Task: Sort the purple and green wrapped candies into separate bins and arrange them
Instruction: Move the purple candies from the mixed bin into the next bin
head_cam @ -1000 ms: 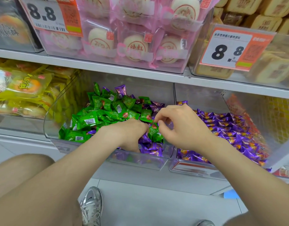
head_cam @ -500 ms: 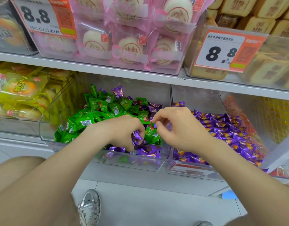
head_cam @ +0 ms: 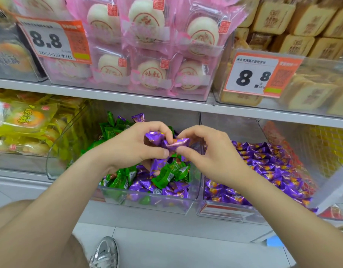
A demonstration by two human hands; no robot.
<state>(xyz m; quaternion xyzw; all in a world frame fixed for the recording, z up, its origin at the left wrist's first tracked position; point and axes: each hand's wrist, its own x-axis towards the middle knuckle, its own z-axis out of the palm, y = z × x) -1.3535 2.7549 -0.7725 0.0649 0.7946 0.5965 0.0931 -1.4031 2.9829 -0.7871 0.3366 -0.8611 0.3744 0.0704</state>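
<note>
Shop shelf [head_cam: 166, 105], lower tier: two clear bins stand side by side. The left bin [head_cam: 147, 204] holds green candies [head_cam: 166, 175] mixed with purple ones. The right bin [head_cam: 224, 212] holds purple candies [head_cam: 273, 167] only. Above the left bin, the left hand [head_cam: 132, 147] grips a purple bunch [head_cam: 155, 139]. The right hand [head_cam: 211, 153] pinches a purple candy [head_cam: 179, 144] between thumb and forefinger. The thumbs nearly touch.

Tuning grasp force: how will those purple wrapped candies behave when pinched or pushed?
Probably light: the left hand holds several purple candies at once. Glossy, so likely slippery and crinkly. Loosely piled, they'd probably slide, not roll.
</note>
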